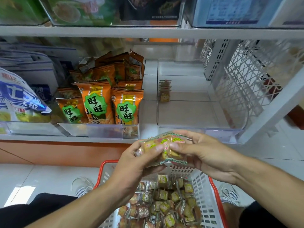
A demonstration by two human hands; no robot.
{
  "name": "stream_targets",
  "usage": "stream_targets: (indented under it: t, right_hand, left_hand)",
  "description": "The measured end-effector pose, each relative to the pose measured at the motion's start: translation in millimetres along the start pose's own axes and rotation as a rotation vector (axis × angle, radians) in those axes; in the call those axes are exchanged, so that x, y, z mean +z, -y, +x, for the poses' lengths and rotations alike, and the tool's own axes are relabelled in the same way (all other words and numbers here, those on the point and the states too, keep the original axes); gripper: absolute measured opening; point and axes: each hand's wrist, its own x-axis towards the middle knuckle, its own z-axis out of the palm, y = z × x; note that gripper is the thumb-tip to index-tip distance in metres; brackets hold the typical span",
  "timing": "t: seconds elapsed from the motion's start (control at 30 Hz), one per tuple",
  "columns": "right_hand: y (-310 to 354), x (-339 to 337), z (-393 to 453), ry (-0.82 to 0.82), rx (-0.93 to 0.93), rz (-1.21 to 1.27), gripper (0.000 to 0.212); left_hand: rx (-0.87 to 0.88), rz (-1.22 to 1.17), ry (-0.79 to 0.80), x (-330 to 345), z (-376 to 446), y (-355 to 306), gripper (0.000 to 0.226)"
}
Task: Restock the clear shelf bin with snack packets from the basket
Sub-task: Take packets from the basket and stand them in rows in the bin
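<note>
A small bunch of snack packets (164, 148) is held between both hands, just above the far rim of the red and white basket (212, 186) and just below the front edge of the shelf (65, 139). The left hand (139, 159) is curled round the left end of the bunch, and the right hand (199, 153) is curled round the right end, so the bunch is gripped from both sides with the thumbs on top. The bunch lies longways from left to right, side-on to the shelf, with its printed faces turned up. The clear shelf bin (199, 126) sits on the shelf up and a little to the right of the hands, so the right hand is the nearer one. The bin's long side runs from the front edge of the shelf to the back. It is nearly bare: only a short row of the same small packets (165, 91) is seen standing near its left wall, about halfway back. Many more small packets (166, 204) are left in the basket below. The bin just to the left is filled with orange snack bags (105, 102). For the next move, the bunch would likely have to be lifted up, forward and a bit right, over the bin's low front wall.
</note>
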Motion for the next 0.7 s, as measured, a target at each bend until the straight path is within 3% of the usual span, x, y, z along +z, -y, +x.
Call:
stream_targets:
  t: [0.2, 0.47, 0.7]
  right_hand:
    - [-1.1, -1.0, -0.5, -0.021, -0.062, -0.265, 0.069]
    - [3.5, -4.2, -0.6, 0.131, -0.018, -0.213, 0.062]
    - [6.5, -4.9, 3.8, 0.044, -0.190, -0.093, 0.061]
  left_hand:
    - [0.014, 0.020, 0.018, -1.2, -1.8, 0.1, 0.057]
    - [0.057, 0.012, 0.017, 2.2, -2.9, -1.5, 0.041]
    - [0.042, 0.065, -0.080, 1.2, 0.2, -4.7, 0.044]
